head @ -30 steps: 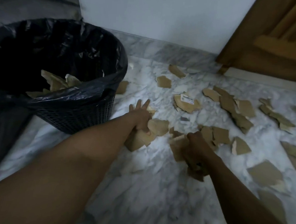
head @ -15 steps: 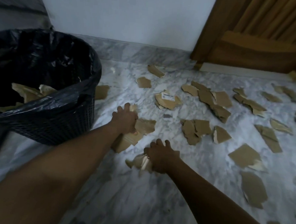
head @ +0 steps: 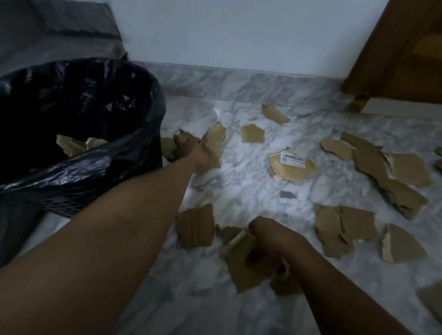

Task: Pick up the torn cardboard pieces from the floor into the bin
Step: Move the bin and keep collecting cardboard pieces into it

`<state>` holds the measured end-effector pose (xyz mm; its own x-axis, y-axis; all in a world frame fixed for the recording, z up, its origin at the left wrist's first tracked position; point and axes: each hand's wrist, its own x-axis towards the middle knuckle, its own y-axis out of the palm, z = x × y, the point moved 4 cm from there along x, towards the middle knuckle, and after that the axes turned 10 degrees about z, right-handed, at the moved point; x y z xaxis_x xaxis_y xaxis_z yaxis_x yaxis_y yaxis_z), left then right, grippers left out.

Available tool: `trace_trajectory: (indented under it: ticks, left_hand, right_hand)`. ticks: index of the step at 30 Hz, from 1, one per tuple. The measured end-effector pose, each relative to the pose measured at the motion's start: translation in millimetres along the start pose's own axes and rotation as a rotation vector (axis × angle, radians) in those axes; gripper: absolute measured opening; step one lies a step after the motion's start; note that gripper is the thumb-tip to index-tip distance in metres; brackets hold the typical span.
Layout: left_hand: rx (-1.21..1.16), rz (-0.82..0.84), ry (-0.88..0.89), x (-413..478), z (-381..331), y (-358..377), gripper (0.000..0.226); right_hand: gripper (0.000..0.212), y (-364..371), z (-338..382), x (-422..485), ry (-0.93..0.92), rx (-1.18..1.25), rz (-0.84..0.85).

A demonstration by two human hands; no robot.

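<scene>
**Two handfuls, and the bin close by**

The left hand [head: 194, 150] is curled round a few torn cardboard pieces [head: 215, 139], one of them sticking up past the knuckles. It sits just beside the bin [head: 92, 164], against the black liner's outer side rather than over the mouth. My guess is that it is held there so that a short lift tips the load in.

The right hand [head: 270, 239], nearer the person, is clamped on a bunch of scraps [head: 245, 271] low over the marble floor [head: 232, 314]. They look bunched together so that one trip carries several.

Between the two grips a ribbed piece [head: 195, 227] lies flat and untouched. Out past the right hand, away from the bin, plenty more litter the floor, among them a labelled piece [head: 293, 168]. A few bits [head: 72, 144] already lie inside the bin.
</scene>
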<state>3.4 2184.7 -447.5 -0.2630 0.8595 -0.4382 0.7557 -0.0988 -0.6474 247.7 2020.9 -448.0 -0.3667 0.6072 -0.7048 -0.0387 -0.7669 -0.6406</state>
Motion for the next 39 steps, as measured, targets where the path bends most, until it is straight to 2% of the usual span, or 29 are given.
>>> trace_trajectory:
  ticks: [4, 8, 11, 12, 15, 16, 18, 20, 23, 25, 26, 29, 31, 33, 34, 36, 39]
  left_hand:
    - [0.353, 0.045, -0.073, 18.2, 4.4, -2.9, 0.081]
    - [0.434, 0.069, -0.042, 19.6, 14.6, -3.7, 0.102]
    - [0.471, 0.081, -0.037, 11.6, 15.7, -0.8, 0.121]
    - [0.518, 0.106, -0.007, -2.1, 10.2, 1.1, 0.119]
    - [0.719, 0.167, 0.171, -52.2, -3.6, 20.1, 0.082]
    - [0.790, 0.191, 0.263, -71.3, -6.6, 30.5, 0.076]
    - [0.776, 0.242, 0.398, -108.1, -10.6, 49.8, 0.081]
    - [0.743, 0.306, 0.502, -136.0, -15.3, 64.1, 0.100]
    - [0.758, 0.372, 0.650, -166.3, -23.1, 84.3, 0.117]
    - [0.687, 0.426, 0.680, -176.1, -25.7, 93.2, 0.126]
    - [0.659, 0.459, 0.667, -179.3, -27.2, 96.7, 0.133]
    - [0.664, 0.526, 0.560, -184.9, -30.3, 106.1, 0.146]
    - [0.708, 0.529, 0.487, -185.3, -31.8, 110.1, 0.149]
    - [0.713, 0.531, 0.416, -181.9, -34.8, 112.2, 0.149]
    - [0.724, 0.528, 0.385, -180.8, -36.2, 112.6, 0.148]
    - [0.748, 0.498, 0.369, -180.0, -41.0, 111.7, 0.136]
    - [0.691, 0.441, 0.357, -182.3, -45.8, 106.5, 0.088]
  right_hand:
    - [0.045, -4.6, -0.8, 17.1, -0.055, -0.005, 0.023]
    - [0.053, -6.4, 0.4, 18.5, -0.038, -0.004, 0.045]
    - [0.043, -4.7, 6.8, 5.9, -0.026, -0.025, 0.028]
    - [0.039, -3.4, 8.6, 0.7, -0.017, 0.000, -0.006]
    - [0.036, -2.8, 14.4, -13.3, 0.016, 0.096, -0.116]
    - [0.041, -4.3, 16.2, -18.9, 0.004, 0.088, -0.145]
    - [0.061, -12.9, 14.4, -34.1, 0.013, 0.139, -0.199]
    - [0.069, -28.3, 0.6, -59.3, 0.051, 0.361, -0.283]
    - [0.050, -47.3, -34.8, -107.5, 0.095, 0.870, -0.408]
    - [0.044, -47.8, -61.4, -130.1, 0.158, 1.046, -0.520]
    - [0.043, -46.4, -70.2, -137.5, 0.173, 1.042, -0.611]
    - [0.026, -29.8, -74.3, -144.3, 0.212, 0.767, -0.851]
    - [0.012, -2.7, -67.8, -134.5, 0.149, 0.614, -0.855]
    - [0.018, 28.8, -60.4, -121.0, 0.065, 0.484, -0.787]
    - [0.028, 42.6, -61.4, -114.8, 0.056, 0.449, -0.746]
    - [0.046, 53.1, -65.2, -114.1, 0.085, 0.450, -0.704]
    - [0.054, 47.4, -74.7, -117.4, 0.149, 0.472, -0.619]
